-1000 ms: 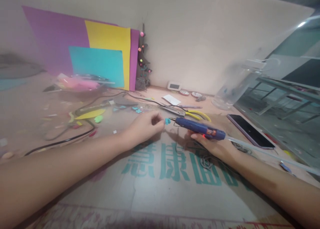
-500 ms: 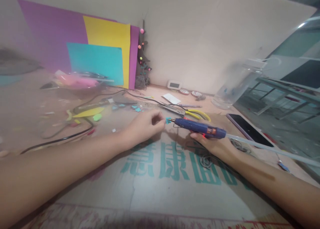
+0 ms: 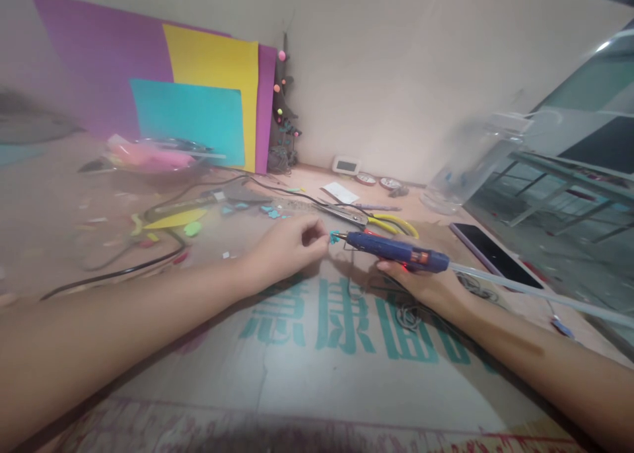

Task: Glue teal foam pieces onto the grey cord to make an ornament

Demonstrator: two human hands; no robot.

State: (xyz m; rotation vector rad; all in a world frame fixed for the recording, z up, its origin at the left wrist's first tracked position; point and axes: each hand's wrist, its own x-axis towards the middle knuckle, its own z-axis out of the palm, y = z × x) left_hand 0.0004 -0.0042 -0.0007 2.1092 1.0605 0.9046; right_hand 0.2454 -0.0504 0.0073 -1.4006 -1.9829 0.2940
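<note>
"Starting at the far left, what do you see?"

"A blurred pink bundle (image 3: 153,157), with coloured sheets (image 3: 191,119) in purple, yellow and teal standing behind it. Nearer, a yellow leaf-shaped piece (image 3: 176,219) lies beside a light green scrap (image 3: 192,228)."

"And the left hand (image 3: 292,245)?"

"It comes next, finger and thumb pinched together on a small teal piece (image 3: 335,237). The piece pokes out to the right of the fingertips, right at the metal nozzle (image 3: 343,236) of a blue glue gun (image 3: 391,248)."

"Touching?"

"It looks so, but the spot is too small to be sure, and I can't tell whether any glue is coming out."

"Which step would you call that?"

"Putting glue on the teal piece, I'd judge. The next move calls for a light, unmoving pinch, fingertips clear of what is likely a hot nozzle, then a clean parting of nozzle and piece with no string of glue between."

"Who steers the gun?"

"The right hand (image 3: 426,282), wrapped around it from below. Whether a finger presses the trigger, I can't see. From the gun's rear a clear glue stick (image 3: 535,295) runs toward the right edge, passing in front of a phone (image 3: 498,256)."
</note>
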